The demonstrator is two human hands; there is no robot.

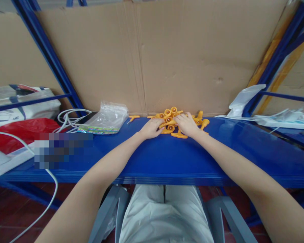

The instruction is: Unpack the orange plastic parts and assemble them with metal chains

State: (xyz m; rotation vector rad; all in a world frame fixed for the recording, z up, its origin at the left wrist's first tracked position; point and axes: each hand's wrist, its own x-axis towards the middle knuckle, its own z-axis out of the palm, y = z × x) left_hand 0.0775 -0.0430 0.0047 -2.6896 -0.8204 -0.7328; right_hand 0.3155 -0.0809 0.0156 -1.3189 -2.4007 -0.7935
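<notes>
A heap of orange plastic T-shaped handles (179,135) with round hollow cup ends lies at the back of the blue table. My left hand (151,128) is at the heap's left side, fingers and thumb closed around an orange piece (164,125) that stretches toward the other hand. From the right, my right hand (185,124) reaches over the pile, its fingers bent down onto the orange pieces and partly hidden among them. Off to the left of the heap, one separate orange handle (134,117) with a small metal end lies on the tabletop.
Clear plastic bags (111,116) are stacked on the left, beside white cables (66,118) and a red bag (27,130). A cardboard sheet (179,60) stands behind the blue table (154,158). White packaging (245,99) sits by the right post.
</notes>
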